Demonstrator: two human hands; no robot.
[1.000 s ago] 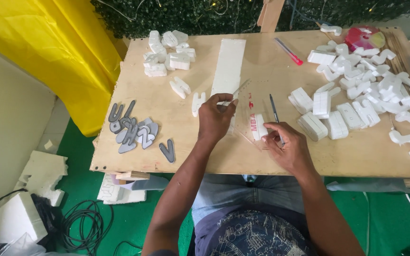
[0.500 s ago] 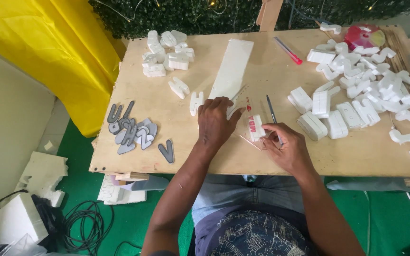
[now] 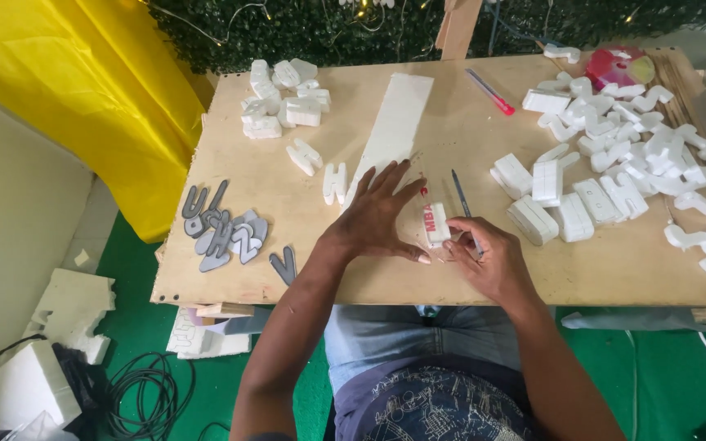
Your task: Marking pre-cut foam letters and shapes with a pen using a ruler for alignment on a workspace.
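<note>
The left hand (image 3: 377,216) lies flat on the counter (image 3: 230,245) near the middle of its front edge, fingers spread wide and pressing down, gripping nothing. Just beside its fingertips sits a small white foam block (image 3: 435,224) with red marks on its top face. The right hand (image 3: 484,257) is on the block's other side, fingers curled around a thin dark knife (image 3: 461,196) whose tip points toward the far edge; the fingertips touch or nearly touch the block — which of the two cannot be told.

A long white foam strip (image 3: 394,126) runs from the left hand's fingertips toward the far edge. A pile of white foam letters (image 3: 283,102) sits near the far left corner, and a larger scatter of white foam pieces (image 3: 614,155) covers the right side. Grey letters (image 3: 222,229) lie at the left edge. A red pen (image 3: 490,91) lies near the far edge — close to a pink disc (image 3: 618,65) at the far right corner.
</note>
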